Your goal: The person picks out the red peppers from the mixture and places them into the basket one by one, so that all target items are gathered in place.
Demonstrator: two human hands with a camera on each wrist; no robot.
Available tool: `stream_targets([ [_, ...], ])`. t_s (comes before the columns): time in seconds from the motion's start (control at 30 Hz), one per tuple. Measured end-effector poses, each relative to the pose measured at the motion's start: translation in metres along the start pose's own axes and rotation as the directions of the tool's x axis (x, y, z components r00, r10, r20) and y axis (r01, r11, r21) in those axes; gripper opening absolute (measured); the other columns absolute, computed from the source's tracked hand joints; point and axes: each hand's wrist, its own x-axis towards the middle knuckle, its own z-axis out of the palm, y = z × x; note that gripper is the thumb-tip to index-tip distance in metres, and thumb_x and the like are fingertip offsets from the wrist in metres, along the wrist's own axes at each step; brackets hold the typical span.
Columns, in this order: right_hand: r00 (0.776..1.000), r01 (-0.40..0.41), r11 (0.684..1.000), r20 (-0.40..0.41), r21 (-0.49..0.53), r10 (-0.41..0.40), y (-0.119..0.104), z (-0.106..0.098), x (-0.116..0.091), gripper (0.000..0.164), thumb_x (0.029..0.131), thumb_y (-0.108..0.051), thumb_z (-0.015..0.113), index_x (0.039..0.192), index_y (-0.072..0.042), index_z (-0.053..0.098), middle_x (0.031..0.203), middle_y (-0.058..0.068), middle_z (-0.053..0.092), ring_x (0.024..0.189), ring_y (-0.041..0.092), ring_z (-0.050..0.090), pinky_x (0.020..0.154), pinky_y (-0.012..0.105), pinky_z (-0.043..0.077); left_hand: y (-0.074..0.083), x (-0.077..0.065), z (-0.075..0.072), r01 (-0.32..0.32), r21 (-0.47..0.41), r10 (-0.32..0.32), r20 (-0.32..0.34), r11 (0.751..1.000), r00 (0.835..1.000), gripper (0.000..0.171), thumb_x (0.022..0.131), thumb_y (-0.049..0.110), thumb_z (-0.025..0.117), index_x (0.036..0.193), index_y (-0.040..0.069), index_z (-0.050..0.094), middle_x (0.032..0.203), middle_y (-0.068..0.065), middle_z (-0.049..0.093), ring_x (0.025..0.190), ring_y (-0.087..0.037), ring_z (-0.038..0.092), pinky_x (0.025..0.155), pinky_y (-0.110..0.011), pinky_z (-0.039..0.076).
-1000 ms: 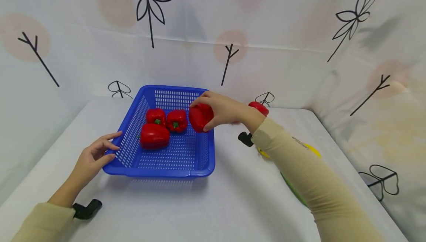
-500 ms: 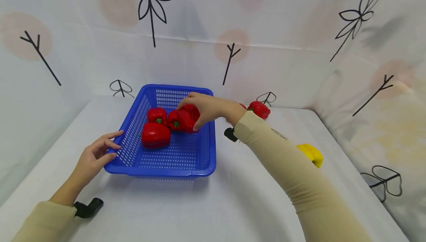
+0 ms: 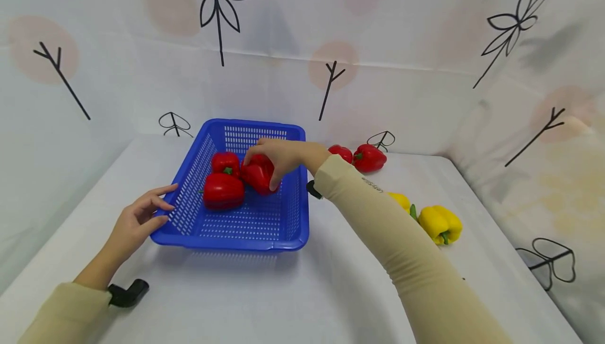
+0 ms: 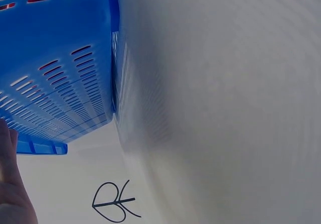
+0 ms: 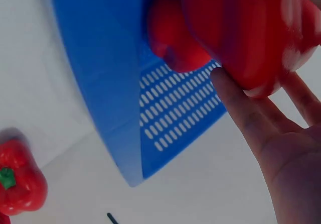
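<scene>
In the head view, a blue plastic basket (image 3: pixel 229 242) with slotted walls stands on the white table. My right hand (image 3: pixel 283 156) reaches inside and grips a red bell pepper (image 3: pixel 258 176), its fingers over the top and thumb at the near side. The right wrist view shows this pepper (image 5: pixel 241 28) large between the fingers, with another red bell pepper (image 5: pixel 173 33) behind it. Two more red bell peppers (image 3: pixel 223 190) lie to its left in the basket. My left hand (image 3: pixel 134 223) holds the basket's left rim, fingers bent and thumb near the front corner.
Behind my right forearm, two red bell peppers (image 3: pixel 369 158) lie at the table's back edge. To the right are yellow bell peppers (image 3: pixel 440 223), partly covered by the sleeve, with a bit of green beside them. A patterned white cloth (image 3: pixel 283 44) hangs behind the table.
My right hand has moved left and down into the basket with the red bell pepper. The sleeve has uncovered more of the yellow peppers. My left hand stays on the rim.
</scene>
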Motion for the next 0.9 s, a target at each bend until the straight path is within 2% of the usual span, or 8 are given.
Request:
stream_targets([
  [0.3, 0.995, -0.014, 0.999, 0.099, -0.046, 0.019, -0.007, 0.007, 0.009, 0.067, 0.068, -0.013, 0.082, 0.125, -0.029, 0.051, 0.133, 0.002, 0.038, 0.119, 0.019, 0.036, 0.076, 0.026, 0.051, 0.0, 0.0, 0.0, -0.002, -0.004, 0.002, 0.002, 1.0, 1.0, 0.015, 0.084, -0.012, 0.053, 0.096, -0.004, 0.057, 0.134, 0.005, 0.048, 0.115, 0.003, 0.043, 0.085, -0.01, 0.041],
  [0.57, 0.993, -0.036, 0.999, 0.109, -0.035, 0.04, -0.014, 0.013, 0.014, 0.069, 0.067, -0.006, 0.082, 0.124, -0.027, 0.051, 0.142, 0.003, 0.03, 0.123, 0.021, 0.032, 0.079, 0.029, 0.052, 0.002, 0.0, -0.001, 0.001, -0.032, -0.001, 0.005, 0.999, 1.0, 0.014, 0.084, -0.013, 0.052, 0.095, -0.005, 0.057, 0.134, 0.006, 0.049, 0.116, 0.001, 0.043, 0.086, -0.012, 0.041],
  [0.9, 0.989, -0.068, 0.995, 0.124, -0.078, 0.078, -0.02, 0.014, 0.022, 0.067, 0.067, -0.009, 0.082, 0.124, -0.028, 0.051, 0.144, 0.003, 0.028, 0.124, 0.023, 0.031, 0.078, 0.029, 0.052, 0.003, 0.0, -0.002, 0.0, -0.046, 0.0, 0.009, 0.999, 1.0, 0.014, 0.085, -0.013, 0.051, 0.095, -0.006, 0.056, 0.134, 0.005, 0.048, 0.117, 0.0, 0.043, 0.086, -0.012, 0.042],
])
